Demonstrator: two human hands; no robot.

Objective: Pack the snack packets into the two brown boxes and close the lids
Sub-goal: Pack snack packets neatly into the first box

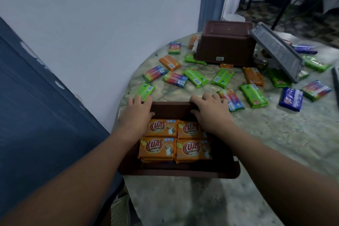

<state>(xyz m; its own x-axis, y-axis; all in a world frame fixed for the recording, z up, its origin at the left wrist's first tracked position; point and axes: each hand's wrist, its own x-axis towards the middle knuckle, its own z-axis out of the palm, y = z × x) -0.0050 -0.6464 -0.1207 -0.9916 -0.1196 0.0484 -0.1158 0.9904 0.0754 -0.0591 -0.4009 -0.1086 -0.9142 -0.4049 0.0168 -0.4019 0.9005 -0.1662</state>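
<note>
Left hand [138, 113] and right hand [211, 111] both grip far rim of near brown box [183, 171], four orange packets [175, 140] on top inside. Second brown box [226, 42] upside down, grey lid [277, 51] leaning nearby. Loose packets [195, 77] scattered on marbled desk [266, 134]; white wall [110, 24] left.

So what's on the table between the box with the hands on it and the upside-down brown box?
Head view: loose snack packets, green, orange and rainbow, lie scattered between the near box and upturned box.
</note>
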